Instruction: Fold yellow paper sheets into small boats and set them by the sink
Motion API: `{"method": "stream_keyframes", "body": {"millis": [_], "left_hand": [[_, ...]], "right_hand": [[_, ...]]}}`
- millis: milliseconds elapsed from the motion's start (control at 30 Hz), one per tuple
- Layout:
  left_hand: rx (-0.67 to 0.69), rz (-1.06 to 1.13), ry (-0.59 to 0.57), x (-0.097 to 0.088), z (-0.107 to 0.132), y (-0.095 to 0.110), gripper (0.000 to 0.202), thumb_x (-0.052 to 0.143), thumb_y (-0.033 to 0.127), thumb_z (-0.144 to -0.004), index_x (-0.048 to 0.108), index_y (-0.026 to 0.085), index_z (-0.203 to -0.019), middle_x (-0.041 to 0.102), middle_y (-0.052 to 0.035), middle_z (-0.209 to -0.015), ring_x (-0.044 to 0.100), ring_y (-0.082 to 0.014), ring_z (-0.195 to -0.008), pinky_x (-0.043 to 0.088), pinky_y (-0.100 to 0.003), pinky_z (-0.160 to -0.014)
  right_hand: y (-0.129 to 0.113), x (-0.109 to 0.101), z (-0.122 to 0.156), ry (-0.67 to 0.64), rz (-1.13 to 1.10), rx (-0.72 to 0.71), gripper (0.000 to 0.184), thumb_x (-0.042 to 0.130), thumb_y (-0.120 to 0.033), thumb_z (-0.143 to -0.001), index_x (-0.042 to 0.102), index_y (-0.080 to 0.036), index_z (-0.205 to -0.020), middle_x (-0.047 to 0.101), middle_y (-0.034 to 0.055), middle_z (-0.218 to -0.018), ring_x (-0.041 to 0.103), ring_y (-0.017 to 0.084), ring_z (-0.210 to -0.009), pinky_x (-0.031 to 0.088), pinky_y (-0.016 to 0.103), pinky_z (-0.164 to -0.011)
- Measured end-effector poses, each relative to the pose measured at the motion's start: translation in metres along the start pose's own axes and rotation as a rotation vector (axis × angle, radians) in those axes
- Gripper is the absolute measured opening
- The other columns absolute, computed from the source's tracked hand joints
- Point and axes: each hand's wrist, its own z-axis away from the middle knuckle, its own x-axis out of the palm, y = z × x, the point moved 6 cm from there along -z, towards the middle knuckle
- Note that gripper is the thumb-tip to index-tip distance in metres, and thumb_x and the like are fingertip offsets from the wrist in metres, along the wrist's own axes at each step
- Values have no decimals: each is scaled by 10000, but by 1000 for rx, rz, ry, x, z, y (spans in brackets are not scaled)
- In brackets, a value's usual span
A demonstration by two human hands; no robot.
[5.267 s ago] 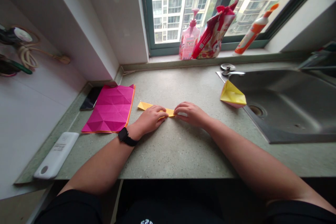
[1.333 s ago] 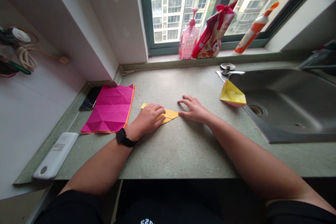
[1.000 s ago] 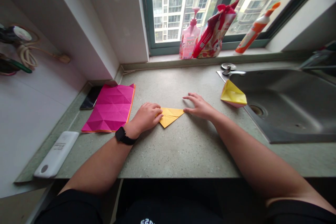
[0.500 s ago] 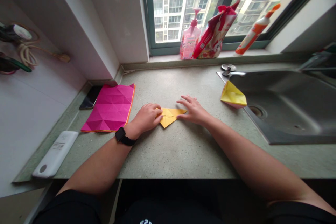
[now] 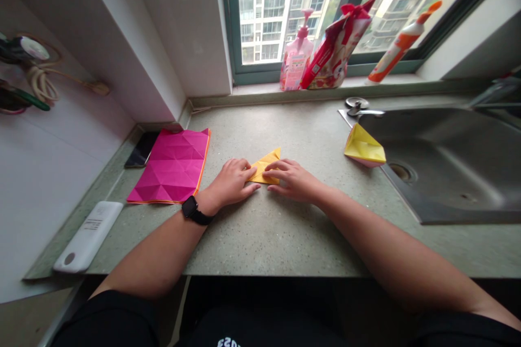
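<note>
A small orange folded paper (image 5: 265,165) lies on the grey-green counter (image 5: 285,227), with one corner pointing up toward the window. My left hand (image 5: 233,180), a black watch (image 5: 191,209) on its wrist, rests with fingers stretched out, fingertips on the paper's left edge. My right hand (image 5: 291,180) has its fingers curled and pinched on the paper's right part, covering it.
A creased pink sheet (image 5: 171,172) lies left, with a dark phone (image 5: 140,150) behind it and a white remote-like device (image 5: 87,236) near the front edge. A yellow folded paper shape (image 5: 363,146) sits by the steel sink (image 5: 448,173). Bottles and a red bag (image 5: 337,46) stand on the sill.
The orange paper went from a long strip to a triangle. My right hand has slid left onto it and closed, and the paper's corner now points up toward the window.
</note>
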Motion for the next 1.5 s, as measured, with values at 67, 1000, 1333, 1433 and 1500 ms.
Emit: {"method": "stream_keyframes", "body": {"millis": [67,1000,1333,1433,1500], "left_hand": [[12,22,-4,1,0,-1,346,720,471,-1026,721,218,-1262,692,-118,-1209,622,-302,-1122,493,-477,-1051],[156,214,41,0,-2,7,138,713,330,-1042,813,236,-1025,790,-63,-1175,707,-232,-1057,519,-419,-1013],[120,223,73,-3,-4,5,162,676,330,-1064,805,231,-1065,799,-68,-1177,711,-240,-1094,518,-440,-1044],[64,189,94,-4,-4,3,142,680,313,-1058,791,226,-1074,794,-74,-1182,708,-247,-1100,499,-472,-1098],[21,174,108,-4,-3,1,135,684,313,-1055,781,224,-1083,792,-74,-1183,707,-251,-1101,465,-507,-1157]], "right_hand": [[2,0,0,-25,18,30,281,777,-404,-996,798,-337,-1268,768,78,-1348,688,308,-1254,531,534,-1110],[11,-8,-2,9,21,43,260,780,-307,-970,789,-313,-1229,784,55,-1367,697,292,-1292,527,501,-1122],[6,-6,-3,-48,-65,6,218,781,-292,-971,827,-331,-1181,802,41,-1327,730,260,-1233,559,489,-1106],[7,-7,-3,-54,-69,0,205,772,-283,-974,824,-318,-1169,803,44,-1323,737,251,-1218,568,479,-1098],[7,-7,-3,-56,-70,-12,197,766,-277,-976,819,-305,-1164,802,48,-1325,741,245,-1211,573,470,-1092]]}}
